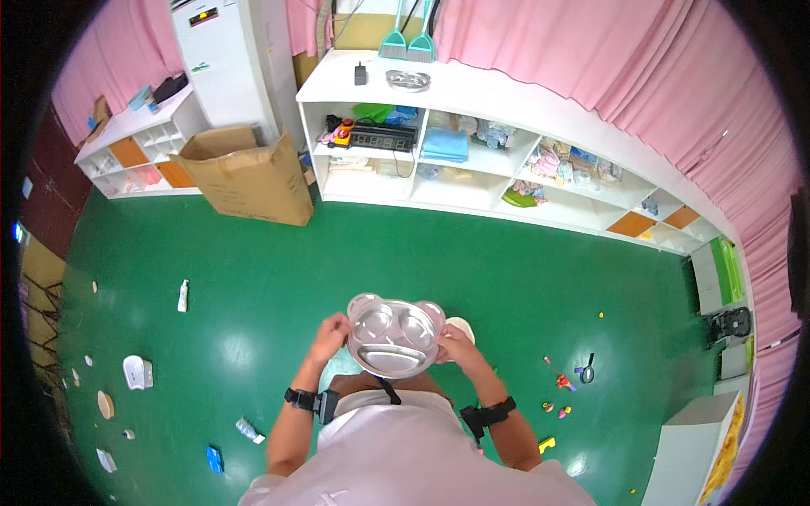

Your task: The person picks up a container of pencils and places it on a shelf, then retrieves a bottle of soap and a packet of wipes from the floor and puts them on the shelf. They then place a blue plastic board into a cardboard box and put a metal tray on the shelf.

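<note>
A shiny metal divided plate with two round ears is held level in front of my body. It has two round hollows on the far side and one wide curved hollow on the near side. My left hand grips its left edge, fingers closed on the rim. On the opposite edge my right hand is closed the same way. Nothing lies in the hollows. A pale shoe shows partly behind the right side of the plate.
Across the green floor stand a long white shelf with another metal plate on top and a large cardboard box. At left lie a white bottle, a clear bottle, a blue packet and a white tub. Small toys are scattered right.
</note>
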Available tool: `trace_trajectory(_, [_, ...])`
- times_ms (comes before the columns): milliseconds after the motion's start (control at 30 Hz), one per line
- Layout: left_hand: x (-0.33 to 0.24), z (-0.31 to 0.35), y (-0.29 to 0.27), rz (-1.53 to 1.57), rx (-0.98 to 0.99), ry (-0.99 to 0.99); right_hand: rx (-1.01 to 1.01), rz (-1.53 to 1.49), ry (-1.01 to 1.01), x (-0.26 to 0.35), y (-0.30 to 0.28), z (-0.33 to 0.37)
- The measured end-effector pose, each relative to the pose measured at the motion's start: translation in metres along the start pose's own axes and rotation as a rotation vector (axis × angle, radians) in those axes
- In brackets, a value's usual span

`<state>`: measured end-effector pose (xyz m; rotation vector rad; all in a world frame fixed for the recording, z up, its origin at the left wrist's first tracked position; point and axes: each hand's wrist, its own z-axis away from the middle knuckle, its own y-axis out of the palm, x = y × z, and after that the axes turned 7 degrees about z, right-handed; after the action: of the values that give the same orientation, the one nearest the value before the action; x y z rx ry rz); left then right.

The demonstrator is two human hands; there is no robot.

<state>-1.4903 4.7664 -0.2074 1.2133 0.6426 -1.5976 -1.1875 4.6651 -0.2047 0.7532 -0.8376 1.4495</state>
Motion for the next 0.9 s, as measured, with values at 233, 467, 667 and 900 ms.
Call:
trace_trajectory(233, [-0.110, -0.222, -0.014, 0.091, 0.007, -0.026, -0.091, -0.200, -0.063, 0.114, -0.050, -0.161])
trace_trajectory(467, [-0.168, -0.439, -0.016, 0.057, 0.043, 0.018, -0.086, -0.257, -0.063, 0.210, -0.141, -0.372])
trace_trajectory(667, [-0.240, -0.585, -0.025, 0.164, -0.005, 0.141, -0.067, -0.198, -0.131, 0.328, -0.196, -0.511])
trace_trajectory(900, [-0.306, -0.767, -0.048, 0.026, -0.099, 0.251, -0.102, -0.083, -0.249, 0.430, -0.241, -0.681])
